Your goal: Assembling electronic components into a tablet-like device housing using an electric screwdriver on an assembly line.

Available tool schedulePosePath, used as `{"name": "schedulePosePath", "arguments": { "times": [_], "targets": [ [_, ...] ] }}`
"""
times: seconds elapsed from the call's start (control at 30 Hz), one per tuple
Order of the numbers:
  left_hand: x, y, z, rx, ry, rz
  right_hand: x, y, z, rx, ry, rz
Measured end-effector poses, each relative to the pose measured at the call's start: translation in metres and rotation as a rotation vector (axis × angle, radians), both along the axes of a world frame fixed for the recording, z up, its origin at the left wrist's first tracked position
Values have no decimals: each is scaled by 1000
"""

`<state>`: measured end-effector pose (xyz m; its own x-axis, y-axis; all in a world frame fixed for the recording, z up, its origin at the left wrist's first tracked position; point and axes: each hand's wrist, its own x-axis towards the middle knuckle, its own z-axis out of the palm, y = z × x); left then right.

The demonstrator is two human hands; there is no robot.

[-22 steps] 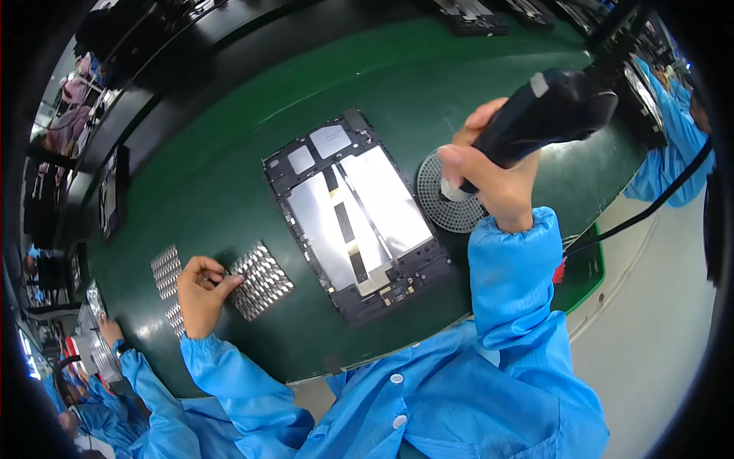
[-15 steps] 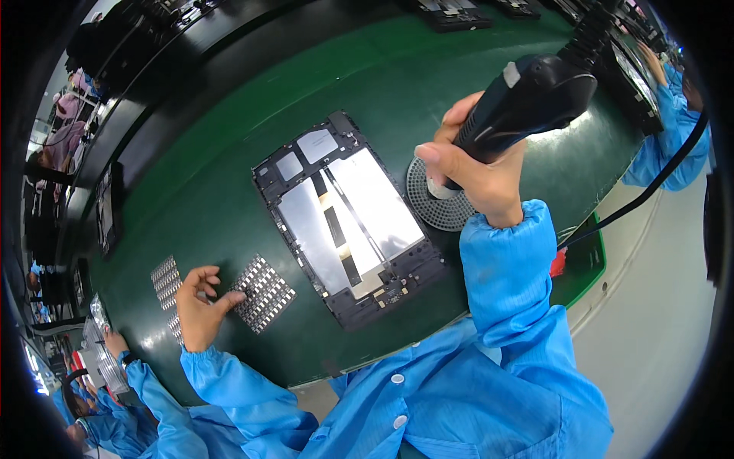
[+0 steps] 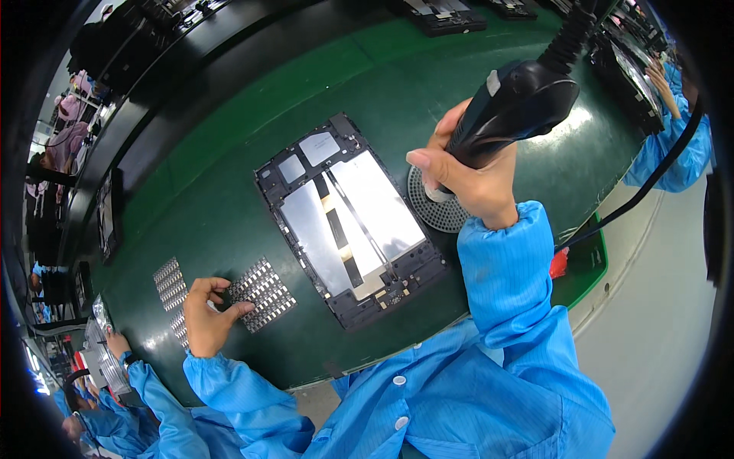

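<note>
Black hand tool [image 3: 511,115], seen from the head camera, sits in the right hand [image 3: 485,183], slanting with its thick end up and to the right, where a ribbed sleeve joins it. The fingers wrap firmly round its narrower lower part, and the thumb lies along the near side, its tip pointing left. That forearm rises steeply from the lower right in a blue sleeve [image 3: 505,268], with the wrist well above the near edge of the green table [image 3: 229,199]. The lower end of the tool overlaps a round grey plate full of holes [image 3: 440,220]; I cannot tell whether they touch.

The left hand [image 3: 208,321] is low over the table on the left, its forearm slanting up from the bottom edge. Its fingers are curled and the thumb reaches right, leaving a gap to the forefinger. The thumb tip overlaps the left edge of a sheet of small metal parts [image 3: 264,294]; I cannot tell whether it presses on it. Two smaller strips [image 3: 170,283] lie left of this hand. Between the two hands lies an opened flat device [image 3: 382,203] with silver panels.
</note>
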<state>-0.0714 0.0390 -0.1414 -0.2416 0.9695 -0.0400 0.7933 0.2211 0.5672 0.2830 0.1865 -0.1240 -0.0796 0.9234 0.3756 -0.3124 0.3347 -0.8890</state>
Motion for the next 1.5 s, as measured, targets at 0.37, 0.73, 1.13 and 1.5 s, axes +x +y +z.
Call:
{"name": "schedulePosePath", "arguments": {
  "times": [0.37,0.73,1.13,1.5],
  "targets": [
    [-5,6,-2,-85,-123,-13,11,-15,10,45,-21,-45],
    [-22,-3,-13,-3,-575,145,-57,-20,42,171,-30,304],
    [32,-6,-41,626,4,-168,-163,3,37,105,-28,382],
    [2,4,-46,657,-27,82,-178,10,24,100,-37,373]
  ]
}}
